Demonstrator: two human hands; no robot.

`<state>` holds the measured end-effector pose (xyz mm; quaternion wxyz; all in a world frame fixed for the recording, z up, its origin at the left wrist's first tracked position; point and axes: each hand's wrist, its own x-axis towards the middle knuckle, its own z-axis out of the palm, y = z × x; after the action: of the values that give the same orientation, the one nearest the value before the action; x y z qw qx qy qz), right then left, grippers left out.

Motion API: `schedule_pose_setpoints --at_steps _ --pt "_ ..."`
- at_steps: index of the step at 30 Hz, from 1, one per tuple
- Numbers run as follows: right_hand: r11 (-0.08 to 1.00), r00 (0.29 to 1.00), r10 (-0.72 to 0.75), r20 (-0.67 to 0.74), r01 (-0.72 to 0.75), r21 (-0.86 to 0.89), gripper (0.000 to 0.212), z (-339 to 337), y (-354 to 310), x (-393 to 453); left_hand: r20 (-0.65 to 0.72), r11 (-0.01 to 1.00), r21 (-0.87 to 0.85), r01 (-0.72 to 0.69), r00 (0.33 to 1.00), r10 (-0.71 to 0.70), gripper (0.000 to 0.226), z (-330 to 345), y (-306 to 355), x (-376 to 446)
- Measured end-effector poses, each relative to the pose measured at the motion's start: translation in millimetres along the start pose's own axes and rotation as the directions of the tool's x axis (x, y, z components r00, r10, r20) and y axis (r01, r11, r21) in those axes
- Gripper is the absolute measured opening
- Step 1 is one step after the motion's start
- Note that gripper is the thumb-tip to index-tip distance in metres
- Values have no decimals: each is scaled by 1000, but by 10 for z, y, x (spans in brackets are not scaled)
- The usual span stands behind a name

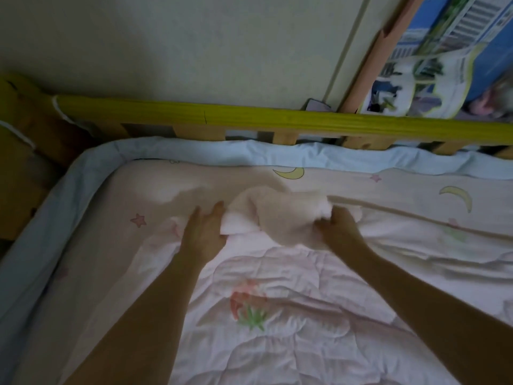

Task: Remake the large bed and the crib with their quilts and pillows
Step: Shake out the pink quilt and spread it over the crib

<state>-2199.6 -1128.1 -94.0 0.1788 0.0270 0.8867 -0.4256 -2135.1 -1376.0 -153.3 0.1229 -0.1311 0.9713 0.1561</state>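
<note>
Because the pink quilt (277,315) lies rumpled in the foreground with its top edge bunched, any uneven pull risks dragging it askew across the moon-and-star sheet (155,190). At that bunched fold, the left hand (204,234) has its thumb spread from nearly straight fingers, pressing the fold's left end. The right hand (337,227) has fingers curled, gripping the right end. Beyond, the blue padded bumper (249,151) and yellow-capped crib rail (249,119) could snag the quilt if it is overthrown.
</note>
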Motion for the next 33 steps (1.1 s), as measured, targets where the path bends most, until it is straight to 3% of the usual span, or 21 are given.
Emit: schedule_pose_setpoints --at_steps 1,2,4,5,8,9,11,14,16,18,19,23,26,29,31,33 --pt "1000 999 7 -41 -6 12 8 -101 -203 122 28 986 -157 55 998 -51 42 -79 4 5" --pt "1000 998 19 -63 -18 5 20 -175 -386 242 85 950 -279 138 989 -118 28 -117 4 -25" --pt "994 998 68 -18 -69 -84 49 -211 -665 471 279 894 -348 284 941 -191 28 -254 43 -200" --pt "988 998 63 29 -58 -145 59 -171 -768 565 314 874 -361 325 925 -214 28 -311 56 -307" --pt "922 977 -107 184 167 -349 52 103 -961 736 491 782 -419 461 840 -232 30 -402 -63 -584" --pt "876 962 -181 205 253 -411 47 222 -982 788 536 695 -455 557 795 -285 33 -445 -146 -603" --pt "781 934 -263 243 354 -514 45 471 -920 879 432 493 -582 647 760 -486 39 -468 -346 -469" --pt "757 934 -234 270 349 -553 36 798 -708 989 298 412 -715 565 780 -551 56 -453 -390 -200" --pt "672 950 -233 209 313 -672 33 923 -545 1024 314 482 -663 572 798 -515 68 -312 -256 -37" --pt "507 947 -242 209 307 -805 40 986 -399 1058 250 592 -587 552 819 -516 73 -82 -139 102" --pt "477 947 -230 223 309 -823 40 986 -352 1071 210 619 -568 542 823 -529 69 1 -90 137" --pt "576 914 -310 260 399 -713 25 1084 -426 1255 -50 671 -600 435 818 -574 37 103 -192 181" --pt "611 837 -495 235 527 -590 31 1371 -745 1421 -203 675 -537 507 698 -686 44 2 -562 171" --pt "586 811 -473 343 581 -565 40 1768 -932 1550 -216 702 -360 615 677 -704 49 -55 -905 227" --pt "584 835 -418 359 549 -597 44 1957 -872 1591 -292 796 -206 570 740 -606 65 -77 -918 360" --pt "544 830 -477 288 536 -646 45 2020 -749 1563 -323 898 -41 438 845 -427 73 -74 -845 535"
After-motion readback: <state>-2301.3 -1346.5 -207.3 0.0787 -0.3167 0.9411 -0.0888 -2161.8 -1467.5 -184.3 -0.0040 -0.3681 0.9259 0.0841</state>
